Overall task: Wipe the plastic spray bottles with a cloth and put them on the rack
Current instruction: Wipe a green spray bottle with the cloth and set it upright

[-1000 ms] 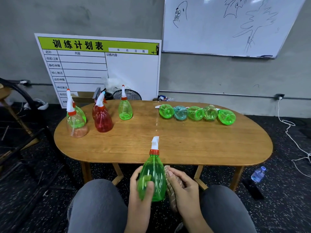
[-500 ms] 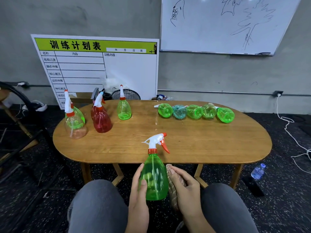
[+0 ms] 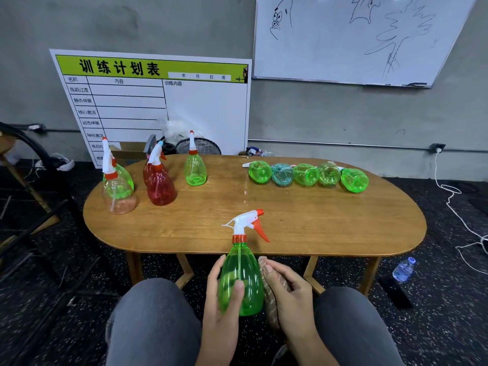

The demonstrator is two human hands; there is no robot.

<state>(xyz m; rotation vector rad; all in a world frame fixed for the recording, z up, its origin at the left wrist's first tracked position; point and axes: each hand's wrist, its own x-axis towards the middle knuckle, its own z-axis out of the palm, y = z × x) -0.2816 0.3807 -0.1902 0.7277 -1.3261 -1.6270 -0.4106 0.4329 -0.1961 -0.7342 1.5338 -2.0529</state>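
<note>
Head view: a seated person holds a green spray bottle (image 3: 241, 280) upright above their knees, just in front of the near edge of the oval wooden surface (image 3: 303, 220). The left hand (image 3: 220, 307) has its grip wrapped around the bottle's body, thumb across the front. The right hand (image 3: 289, 294) presses a brownish cloth (image 3: 269, 289) against the bottle's right side, fingers curled over the cloth. The white-and-orange trigger head points right. On the surface, five bottles (image 3: 307, 174) lie in a row at the far right; upright bottles (image 3: 158, 180), green, red and perhaps one clear, stand at the far left.
</note>
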